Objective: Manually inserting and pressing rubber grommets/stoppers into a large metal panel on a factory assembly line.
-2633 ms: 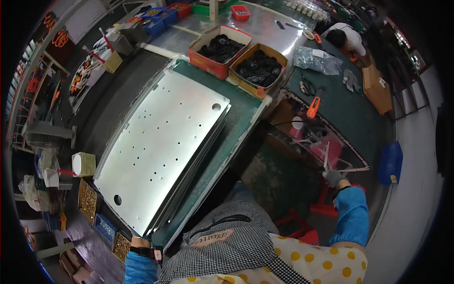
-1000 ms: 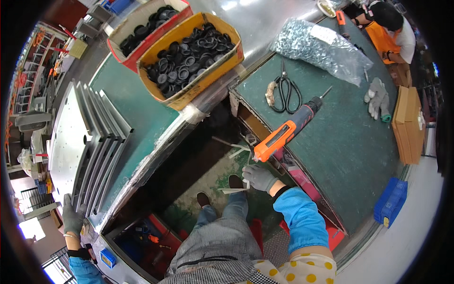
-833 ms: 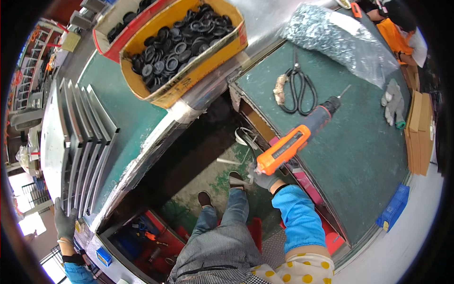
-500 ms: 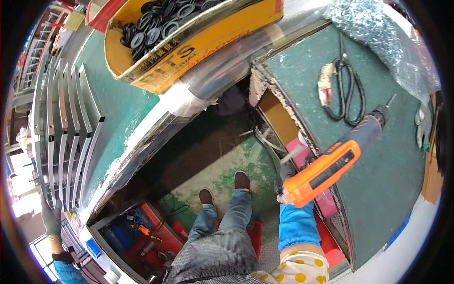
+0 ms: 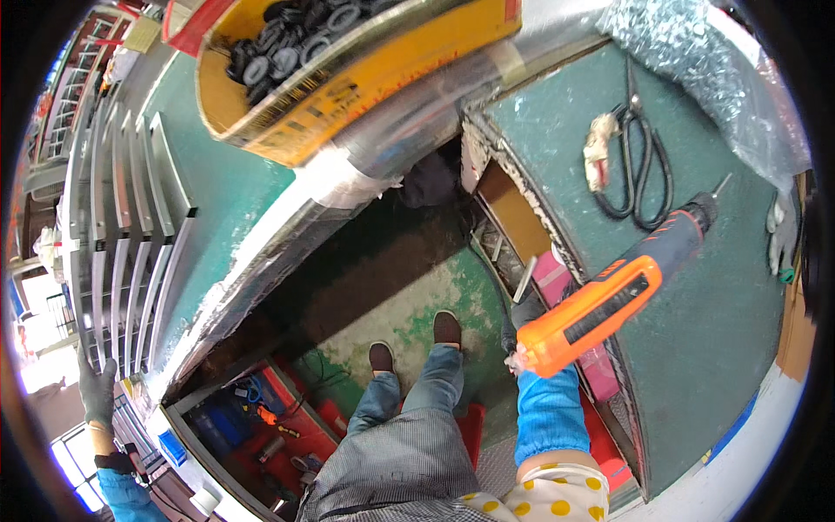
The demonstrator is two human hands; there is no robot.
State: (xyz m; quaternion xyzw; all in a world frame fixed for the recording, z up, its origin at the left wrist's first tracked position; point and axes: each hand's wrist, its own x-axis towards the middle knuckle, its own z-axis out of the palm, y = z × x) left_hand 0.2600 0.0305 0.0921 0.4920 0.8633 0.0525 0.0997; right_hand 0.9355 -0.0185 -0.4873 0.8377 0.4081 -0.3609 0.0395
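My left hand (image 5: pixel 97 396), in a grey glove, is at the far left. Its fingers and thumb close around the lower end of the outermost bent metal frame (image 5: pixel 74 239) in a row of several. Below the right bench's edge, my right hand (image 5: pixel 525 311) in a dark glove is partly hidden by an orange and grey power screwdriver (image 5: pixel 600 315). A short pale strip (image 5: pixel 525 280) sticks up from that hand, apparently held in it, though most fingers are covered. The screwdriver lies on the bench, its rear end over the edge.
Scissors (image 5: pixel 639 165) with black handles lie on the right green bench (image 5: pixel 713 348), near a clear bag of small metal parts (image 5: pixel 678 61). A yellow box (image 5: pixel 348 104) holds black rings. A grey glove (image 5: pixel 777 233) is at the right; a red drawer (image 5: pixel 291 400) is at lower left.
The pale strip, blurred and slanting right before, now stands more upright at my right hand. Another blurred pale shape beside it is gone. My left hand stays at the frame's end. The view has shifted slightly.
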